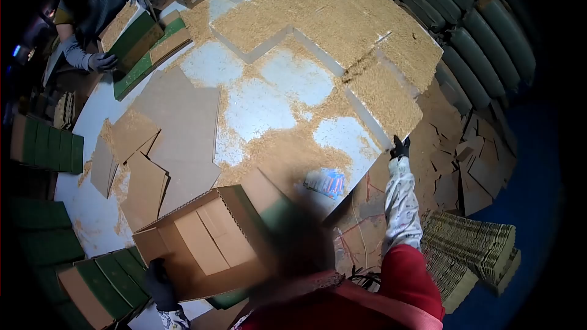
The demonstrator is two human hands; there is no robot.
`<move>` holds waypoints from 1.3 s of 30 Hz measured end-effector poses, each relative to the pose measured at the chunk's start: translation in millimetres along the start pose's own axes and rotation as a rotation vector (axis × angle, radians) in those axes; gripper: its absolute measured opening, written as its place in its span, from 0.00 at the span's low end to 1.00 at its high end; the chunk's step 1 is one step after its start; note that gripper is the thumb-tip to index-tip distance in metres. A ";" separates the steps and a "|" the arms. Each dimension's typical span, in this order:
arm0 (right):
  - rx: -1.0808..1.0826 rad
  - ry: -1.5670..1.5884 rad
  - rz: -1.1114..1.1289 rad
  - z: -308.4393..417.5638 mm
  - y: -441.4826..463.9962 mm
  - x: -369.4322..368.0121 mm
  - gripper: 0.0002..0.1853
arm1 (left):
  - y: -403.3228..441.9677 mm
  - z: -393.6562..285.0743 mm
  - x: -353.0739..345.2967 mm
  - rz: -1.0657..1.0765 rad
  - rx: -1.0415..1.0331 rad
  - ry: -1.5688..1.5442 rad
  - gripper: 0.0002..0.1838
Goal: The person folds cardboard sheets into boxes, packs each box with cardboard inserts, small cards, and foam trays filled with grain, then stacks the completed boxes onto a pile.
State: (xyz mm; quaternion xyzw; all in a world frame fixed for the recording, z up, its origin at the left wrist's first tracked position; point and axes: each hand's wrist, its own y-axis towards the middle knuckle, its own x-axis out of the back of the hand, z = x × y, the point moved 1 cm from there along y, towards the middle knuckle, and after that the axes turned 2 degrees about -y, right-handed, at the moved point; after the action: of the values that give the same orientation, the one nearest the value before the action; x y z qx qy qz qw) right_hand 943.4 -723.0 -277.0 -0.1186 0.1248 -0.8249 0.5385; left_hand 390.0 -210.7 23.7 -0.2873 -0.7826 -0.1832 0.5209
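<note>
My left hand (160, 284), in a dark glove, is closed around the near left edge of an open cardboard box (211, 241). The box tilts toward me, its bare bottom flaps showing inside and green on its outside. My right hand (400, 148), in a black glove, reaches out to the near corner of a white-sided tray (385, 101) full of tan, sawdust-like flakes. Its fingers are at that corner and seem to grip it; the tips are partly hidden. Small printed packets (325, 183) lie on the white table (260, 110) between my hands.
Several more flake-covered trays (293, 12) fill the far table. Flat cardboard sheets (177, 116) lie left. A co-worker's gloved hands (103, 62) hold a green box (131, 40). Green cartons (107, 287) stand lower left, egg trays (471, 244) right, stacked sacks (489, 43) behind.
</note>
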 end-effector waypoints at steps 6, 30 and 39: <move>-0.219 0.436 0.348 57.7 -131.7 0.7 0.32 | 2.8 -17.9 5.0 -0.053 -0.053 0.052 0.12; -0.236 -0.091 1.630 209.7 -515.4 -110.2 0.49 | 23.3 30.4 -41.2 0.148 0.000 -1.716 0.29; 0.764 -0.876 1.630 122.5 -440.4 -126.2 0.48 | -24.9 -5.3 -4.4 -0.039 0.103 -1.019 0.28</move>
State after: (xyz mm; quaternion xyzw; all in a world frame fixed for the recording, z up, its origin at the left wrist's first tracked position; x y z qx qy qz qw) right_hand 655.1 -445.5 -22.6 -0.1093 -0.3151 -0.0723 0.9400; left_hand 379.1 -234.1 22.1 -0.2996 -0.9504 0.0092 0.0834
